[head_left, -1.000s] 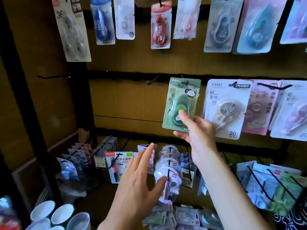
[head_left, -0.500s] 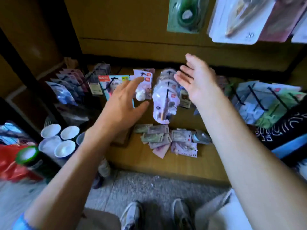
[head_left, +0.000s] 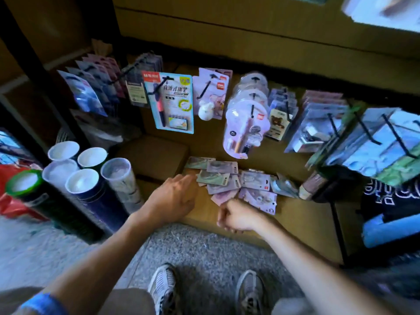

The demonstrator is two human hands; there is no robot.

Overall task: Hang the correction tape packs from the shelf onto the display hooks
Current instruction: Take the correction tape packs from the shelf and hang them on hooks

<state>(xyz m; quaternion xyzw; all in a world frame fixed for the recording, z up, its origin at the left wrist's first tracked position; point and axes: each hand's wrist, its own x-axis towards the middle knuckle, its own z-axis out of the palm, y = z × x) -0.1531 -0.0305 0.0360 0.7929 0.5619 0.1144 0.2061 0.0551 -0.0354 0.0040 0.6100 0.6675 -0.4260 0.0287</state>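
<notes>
Since the correction tape packs (head_left: 229, 183) are thin cards with a small plastic blister, they are judged to be very light, rather stiff at the card and a little slippery on the blister; they are best taken at a free card edge, so that the hanging hole at the top is kept open for a hook. They are spread in a loose, overlapping pile on the wooden shelf (head_left: 204, 214), near its front edge, and some are seen face down. The left hand (head_left: 172, 198) is stretched toward the pile with relaxed fingers, just beside the nearest pack, and nothing is held by it. The right hand (head_left: 236, 218) is placed at the front of the pile with the fingers curled under; whether a pack is pinched there cannot be told, because of blur. Behind the pile a cardboard box (head_left: 152, 155) is seen, and above it other goods are hung on black display hooks (head_left: 252, 105), such as a pen pack (head_left: 172, 103). At the left, tubes with white lids (head_left: 79, 169) are standing, and below, a speckled floor (head_left: 204, 246) with two shoes is visible
</notes>
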